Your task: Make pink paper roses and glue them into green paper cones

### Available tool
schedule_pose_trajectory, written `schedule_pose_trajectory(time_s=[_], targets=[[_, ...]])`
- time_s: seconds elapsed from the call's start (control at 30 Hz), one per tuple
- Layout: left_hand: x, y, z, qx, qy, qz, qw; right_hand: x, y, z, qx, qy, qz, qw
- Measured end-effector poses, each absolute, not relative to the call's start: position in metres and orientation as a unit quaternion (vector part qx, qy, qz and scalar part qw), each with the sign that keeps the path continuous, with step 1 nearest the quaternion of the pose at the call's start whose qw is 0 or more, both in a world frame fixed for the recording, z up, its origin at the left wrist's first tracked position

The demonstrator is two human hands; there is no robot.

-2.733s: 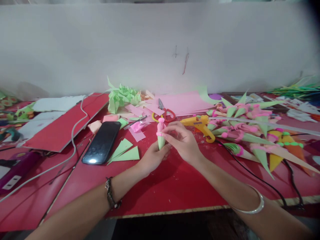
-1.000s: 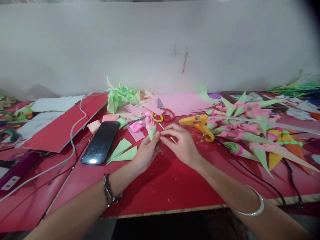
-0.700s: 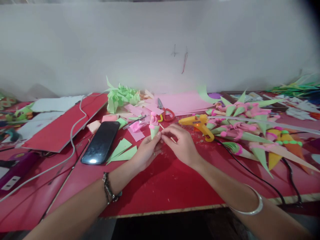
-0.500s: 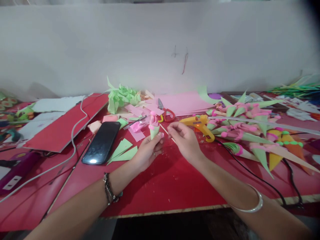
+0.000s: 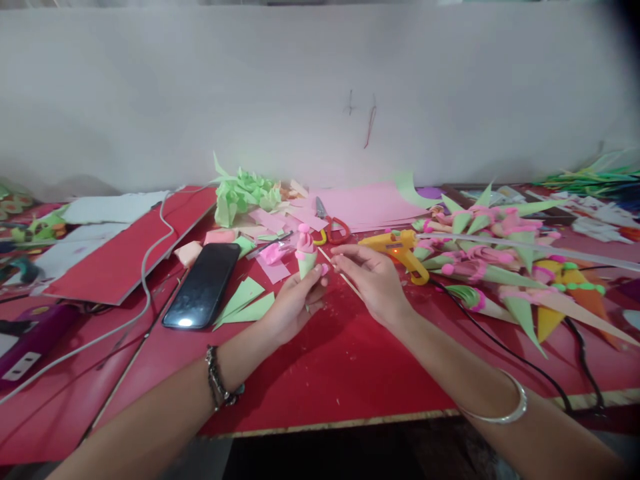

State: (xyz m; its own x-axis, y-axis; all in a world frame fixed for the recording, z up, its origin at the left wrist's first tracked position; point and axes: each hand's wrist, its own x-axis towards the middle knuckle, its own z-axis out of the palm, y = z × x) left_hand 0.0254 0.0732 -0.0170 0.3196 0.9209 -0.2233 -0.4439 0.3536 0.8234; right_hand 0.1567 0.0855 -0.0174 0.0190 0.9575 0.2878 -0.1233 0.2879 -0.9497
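Two hands work low over the red table. L hand: grip closed on the lower part of the green cone w/ pink top, held upright just above the table, left of the yellow glue gun. R hand: off the cone since approx. 2.7 s ago; its grip now pinches a thin stick, tip near the cone. Judgement: cone support rests w/ L hand alone.

Matt paper cone; wooden stick; glossy phone; smooth tabletop; plastic glue gun.
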Motion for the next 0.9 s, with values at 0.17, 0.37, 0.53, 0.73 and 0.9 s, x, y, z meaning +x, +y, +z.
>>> schedule_pose_trajectory(time_s=[0.17, 0.37, 0.53, 0.73, 0.9], targets=[[0.0250, 0.0732, -0.0177, 0.334, 0.351, 0.452, 0.749, 0.1573, 0.0852, -0.0173, -0.390, -0.546, 0.428, 0.605], [0.0258, 0.0720, -0.0173, 0.348, 0.320, 0.444, 0.761, 0.1565, 0.0845, -0.0159, -0.408, -0.536, 0.427, 0.603], [0.0272, 0.0709, -0.0161, 0.338, 0.333, 0.449, 0.757, 0.1560, 0.0850, -0.0172, -0.387, -0.523, 0.455, 0.608], [0.0293, 0.0702, -0.0210, 0.356, 0.343, 0.436, 0.752, 0.1555, 0.0828, -0.0128, -0.395, -0.547, 0.406, 0.617], [0.0303, 0.0698, -0.0230, 0.364, 0.342, 0.421, 0.757, 0.1550, 0.0817, -0.0120, -0.392, -0.557, 0.392, 0.618]])
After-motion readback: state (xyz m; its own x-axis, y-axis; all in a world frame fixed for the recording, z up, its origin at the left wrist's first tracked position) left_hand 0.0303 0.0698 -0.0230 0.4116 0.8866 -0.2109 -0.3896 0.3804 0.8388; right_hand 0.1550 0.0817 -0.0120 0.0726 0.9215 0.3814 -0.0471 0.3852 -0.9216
